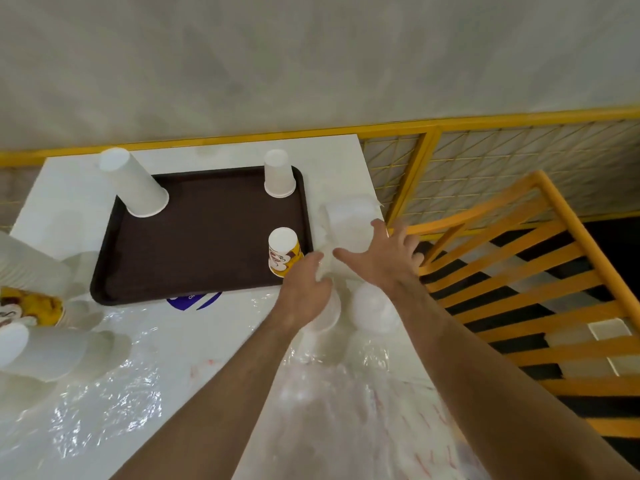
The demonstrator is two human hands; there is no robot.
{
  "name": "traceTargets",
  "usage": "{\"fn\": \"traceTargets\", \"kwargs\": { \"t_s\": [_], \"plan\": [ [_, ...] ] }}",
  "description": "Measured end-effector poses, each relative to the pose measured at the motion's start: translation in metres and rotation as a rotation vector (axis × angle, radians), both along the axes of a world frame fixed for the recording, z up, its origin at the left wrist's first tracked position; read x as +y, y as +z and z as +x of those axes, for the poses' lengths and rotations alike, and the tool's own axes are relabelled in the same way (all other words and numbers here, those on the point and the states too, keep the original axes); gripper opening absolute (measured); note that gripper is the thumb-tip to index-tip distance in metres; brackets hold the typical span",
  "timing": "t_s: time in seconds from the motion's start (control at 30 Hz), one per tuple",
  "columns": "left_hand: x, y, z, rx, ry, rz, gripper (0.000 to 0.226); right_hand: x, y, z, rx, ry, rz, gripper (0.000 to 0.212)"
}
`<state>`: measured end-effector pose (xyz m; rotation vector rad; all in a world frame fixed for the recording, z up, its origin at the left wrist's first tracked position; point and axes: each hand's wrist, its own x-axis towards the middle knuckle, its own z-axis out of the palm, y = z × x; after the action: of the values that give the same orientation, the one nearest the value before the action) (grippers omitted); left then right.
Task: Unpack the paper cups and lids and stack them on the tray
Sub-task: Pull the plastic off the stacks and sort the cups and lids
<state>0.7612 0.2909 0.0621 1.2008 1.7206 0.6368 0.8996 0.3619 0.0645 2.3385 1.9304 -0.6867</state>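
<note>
Steady plastic sleeve (346, 233) at tray's (194, 237) three o'clock with spread right hand (384, 258), left hand (304, 289) fingers gripping wrap, then peel slowly.

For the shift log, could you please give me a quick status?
Left hand grips wrapped cup sleeve; right hand open on it. Three cup stacks on tray. Nothing blocking.

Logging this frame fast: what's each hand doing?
Left hand: gripping the plastic-wrapped sleeve of cups.
Right hand: open, fingers spread over the plastic wrap.
</note>
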Motion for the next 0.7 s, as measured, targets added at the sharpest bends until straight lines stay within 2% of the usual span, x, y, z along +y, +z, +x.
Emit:
{"fn": "traceTargets", "kwargs": {
  "t_s": [0.1, 0.2, 0.23, 0.3, 0.43, 0.5, 0.6, 0.7],
  "plan": [
    [0.021, 0.002, 0.008, -0.272, 0.15, -0.147, 0.062, 0.003, -0.006, -0.013, -0.005, -0.044, -0.103, 0.108],
    [0.038, 0.002, 0.011, -0.351, 0.227, -0.251, 0.066, 0.008, -0.012, -0.018, 0.008, -0.057, -0.123, 0.103],
    [0.041, 0.002, 0.011, -0.367, 0.228, -0.269, 0.058, 0.009, -0.013, -0.018, 0.018, -0.053, -0.121, 0.1],
    [0.044, 0.001, 0.013, -0.376, 0.241, -0.287, 0.027, 0.013, -0.012, -0.019, 0.054, -0.039, -0.117, 0.094],
    [0.048, -0.003, 0.013, -0.407, 0.282, -0.23, 0.028, 0.018, -0.006, -0.013, 0.107, 0.012, -0.109, 0.084],
    [0.049, -0.001, 0.014, -0.411, 0.281, -0.196, 0.02, 0.018, 0.001, -0.008, 0.148, 0.04, -0.104, 0.083],
    [0.052, 0.003, 0.015, -0.425, 0.352, -0.17, 0.014, 0.017, 0.017, 0.003, 0.307, 0.017, -0.093, 0.08],
    [0.051, 0.006, 0.013, -0.451, 0.417, -0.141, 0.012, 0.014, 0.039, 0.017, 0.598, -0.088, -0.094, 0.06]
  ]
}}
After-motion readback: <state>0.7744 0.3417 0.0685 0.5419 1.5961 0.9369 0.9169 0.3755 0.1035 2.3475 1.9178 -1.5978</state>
